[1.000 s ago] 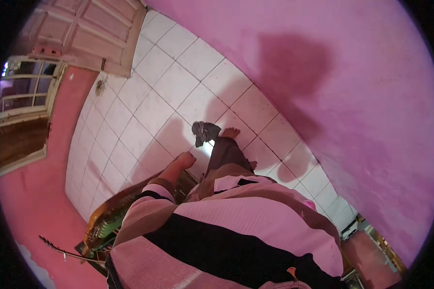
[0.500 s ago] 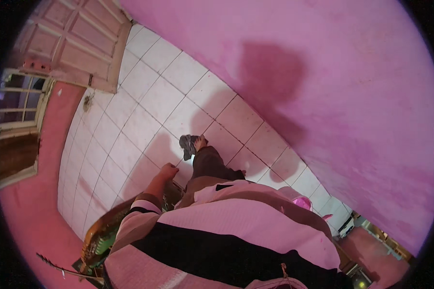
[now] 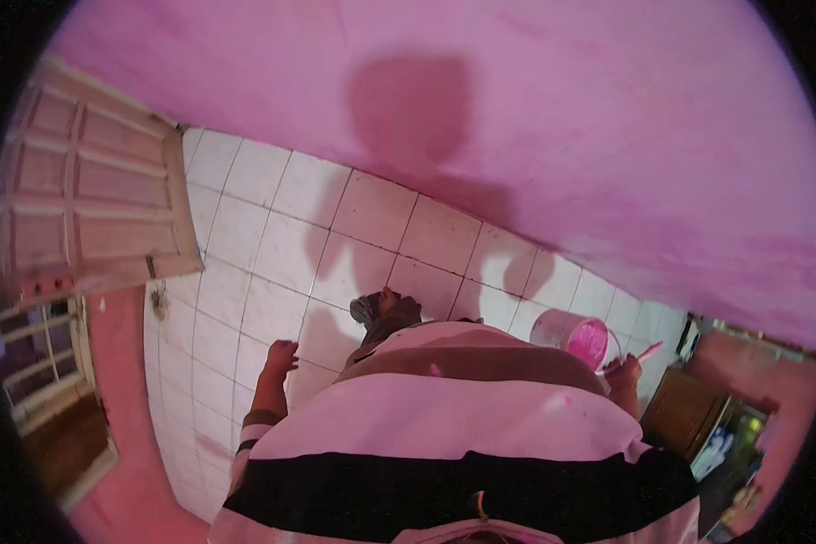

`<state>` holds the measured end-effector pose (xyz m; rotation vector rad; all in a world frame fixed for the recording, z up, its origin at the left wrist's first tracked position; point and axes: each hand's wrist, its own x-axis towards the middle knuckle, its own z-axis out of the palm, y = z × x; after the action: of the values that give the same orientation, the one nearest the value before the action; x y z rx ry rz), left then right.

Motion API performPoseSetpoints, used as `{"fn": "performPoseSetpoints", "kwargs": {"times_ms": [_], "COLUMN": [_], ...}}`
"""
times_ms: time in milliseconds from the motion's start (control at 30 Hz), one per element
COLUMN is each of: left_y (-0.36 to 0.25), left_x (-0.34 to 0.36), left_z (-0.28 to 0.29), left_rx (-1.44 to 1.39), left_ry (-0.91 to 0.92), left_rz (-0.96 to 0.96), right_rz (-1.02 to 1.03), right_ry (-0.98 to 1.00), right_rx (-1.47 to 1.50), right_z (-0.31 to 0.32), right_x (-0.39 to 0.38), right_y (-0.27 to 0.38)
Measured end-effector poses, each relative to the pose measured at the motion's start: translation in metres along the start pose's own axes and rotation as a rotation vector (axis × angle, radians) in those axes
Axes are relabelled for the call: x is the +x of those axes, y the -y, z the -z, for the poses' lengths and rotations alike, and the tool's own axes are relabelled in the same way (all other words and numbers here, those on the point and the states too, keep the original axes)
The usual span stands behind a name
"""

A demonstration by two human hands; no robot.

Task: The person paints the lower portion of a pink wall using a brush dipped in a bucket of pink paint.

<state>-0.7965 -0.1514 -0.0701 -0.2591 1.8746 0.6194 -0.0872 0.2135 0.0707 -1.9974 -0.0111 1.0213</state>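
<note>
My left hand (image 3: 282, 355) hangs over the tiled floor at my left side, empty, its fingers loosely bent and a little apart. At my right side, my right hand (image 3: 622, 372) is closed at the wire handle of a pale bucket (image 3: 553, 328). Bright pink paint (image 3: 588, 344) coats the inside of the bucket, which looks tilted toward me. A slim pink stick (image 3: 650, 351), maybe a paintbrush, juts out from the same hand; its full shape is hidden. My striped shirt (image 3: 480, 412) covers much of the lower view.
Ahead stands a pink wall (image 3: 607, 163) with my shadow on it. White tiles (image 3: 281, 245) run along its foot. A panelled door (image 3: 118, 181) and a window (image 3: 41, 354) are on the left. At the right stands a brown cabinet (image 3: 684, 408) with things beside it.
My view has swung to the right, so the door and window sit lower. My right hand and more of the bucket have come into sight. My left hand now hangs farther left.
</note>
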Motion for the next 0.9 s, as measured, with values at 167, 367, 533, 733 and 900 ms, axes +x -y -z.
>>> {"fn": "performPoseSetpoints", "kwargs": {"times_ms": [167,367,533,733,900], "left_y": [0.038,0.003,0.037,-0.037,-0.055], "left_x": [0.042,0.021,0.07,0.021,0.071], "left_z": [0.064,0.039,0.025,-0.064,-0.073], "left_rx": [0.259,0.208,0.009,0.012,0.196], "left_ry": [0.116,0.071,0.264,0.156,0.31], "left_rz": [-0.21,-0.068,-0.032,-0.055,-0.057], "right_rz": [-0.102,-0.095,-0.13,-0.103,-0.036], "right_ry": [-0.022,-0.076,-0.016,0.097,0.098], "right_rx": [0.172,0.145,0.126,0.139,0.115], "right_z": [-0.003,-0.023,-0.03,-0.034,-0.024], "right_x": [0.022,0.007,0.047,0.029,0.006], "right_y": [-0.029,-0.036,-0.053,-0.042,-0.032]}}
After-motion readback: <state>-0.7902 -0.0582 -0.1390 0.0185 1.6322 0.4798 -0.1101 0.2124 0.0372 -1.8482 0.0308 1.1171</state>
